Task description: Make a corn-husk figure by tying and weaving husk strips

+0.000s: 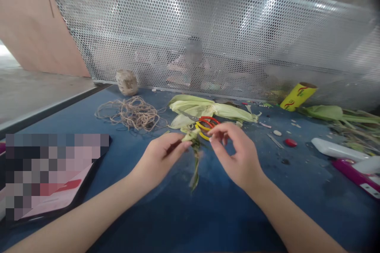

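My left hand (162, 156) is closed in a pinch on a small folded piece of corn husk (190, 133), whose thin green strands (195, 166) hang down toward the blue table. My right hand (234, 152) hovers just right of it, fingers curled and partly apart, its fingertips close to the husk piece and holding nothing I can make out. Directly behind the hands lie scissors with red and yellow ring handles (206, 125) and a pile of pale green corn husks (208, 109).
A tangle of jute twine (130, 113) and a twine ball (126, 82) lie at the back left. A yellow roll (297, 96), more husks (335, 113), a red cap (290, 142) and white and pink tools (350, 158) sit right. A perforated metal screen (208, 27) stands behind. A tablet (53, 177) lies left.
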The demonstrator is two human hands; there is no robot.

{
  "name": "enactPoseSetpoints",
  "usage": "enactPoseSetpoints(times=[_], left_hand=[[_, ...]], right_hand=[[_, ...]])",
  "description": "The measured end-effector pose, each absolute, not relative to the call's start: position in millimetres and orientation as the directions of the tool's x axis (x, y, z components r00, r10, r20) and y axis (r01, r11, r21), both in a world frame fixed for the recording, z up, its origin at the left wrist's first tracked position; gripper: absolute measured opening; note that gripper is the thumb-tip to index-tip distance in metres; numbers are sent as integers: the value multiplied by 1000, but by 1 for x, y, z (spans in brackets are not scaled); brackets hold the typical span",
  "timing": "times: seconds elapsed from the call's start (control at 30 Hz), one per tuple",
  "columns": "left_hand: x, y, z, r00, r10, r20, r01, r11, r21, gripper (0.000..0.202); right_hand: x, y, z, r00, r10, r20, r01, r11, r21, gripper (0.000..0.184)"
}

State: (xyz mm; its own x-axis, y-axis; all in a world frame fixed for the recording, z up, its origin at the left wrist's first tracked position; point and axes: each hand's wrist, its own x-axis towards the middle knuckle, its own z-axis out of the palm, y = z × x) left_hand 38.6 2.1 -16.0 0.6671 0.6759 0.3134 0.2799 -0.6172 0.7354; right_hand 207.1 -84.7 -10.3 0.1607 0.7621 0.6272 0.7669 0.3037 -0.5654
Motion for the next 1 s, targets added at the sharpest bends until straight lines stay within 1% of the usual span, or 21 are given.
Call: enactPoseSetpoints(times=[0.03,0.07,0.1,0.17,0.23,0.3,0.37,0.47,0.57,0.63,0.7,0.73,0.8,0.9,0.97,1.0], left_hand=[[38,1,-16,700,632,333,277,-670,689,25],[39,0,-16,728,591,348,269,-713,648,24],[39,-1,-15,754,554,354,260,-746,612,24],[39,-3,-15,783,511,355,256,-785,564,27],[38,-4,-14,782,514,351,275,-791,547,29],[38,-4,-14,759,554,341,314,-771,554,31],[38,-4,-13,731,600,326,352,-740,573,34],[38,-4,-13,706,638,309,380,-709,594,37],[38,-4,-12,725,603,332,352,-739,575,38],[37,-5,-11,758,552,348,290,-763,577,37],[36,-7,-9,785,522,335,233,-749,620,36],[35,-8,-9,800,521,299,226,-722,654,36],[35,-9,-9,818,544,185,265,-643,718,33],[37,-9,-11,835,551,-2,337,-508,793,30],[40,-9,-14,828,559,-46,349,-449,822,29],[41,-10,-14,816,577,-35,353,-449,821,27]], right_hand=[[209,-85,-9,142,752,644,771,324,-549,20],[210,-84,-8,115,779,617,753,337,-566,28],[210,-84,-8,84,827,556,722,334,-606,32],[209,-82,-8,38,911,410,656,287,-698,28],[207,-81,-10,33,947,318,596,237,-767,19],[204,-80,-12,56,957,283,535,211,-818,16],[202,-79,-14,82,963,257,459,192,-867,17],[200,-79,-14,92,980,177,361,132,-923,21],[201,-79,-11,37,992,122,370,100,-924,26],[203,-79,-9,-3,990,139,422,127,-898,27],[204,-80,-8,-16,980,198,465,182,-866,24],[205,-81,-8,-13,971,240,479,216,-851,22],[205,-82,-8,-13,950,310,505,274,-818,19],[203,-83,-8,-22,938,346,559,298,-773,15],[201,-84,-8,5,935,354,591,283,-756,11],[199,-85,-9,39,932,360,597,267,-756,8]])
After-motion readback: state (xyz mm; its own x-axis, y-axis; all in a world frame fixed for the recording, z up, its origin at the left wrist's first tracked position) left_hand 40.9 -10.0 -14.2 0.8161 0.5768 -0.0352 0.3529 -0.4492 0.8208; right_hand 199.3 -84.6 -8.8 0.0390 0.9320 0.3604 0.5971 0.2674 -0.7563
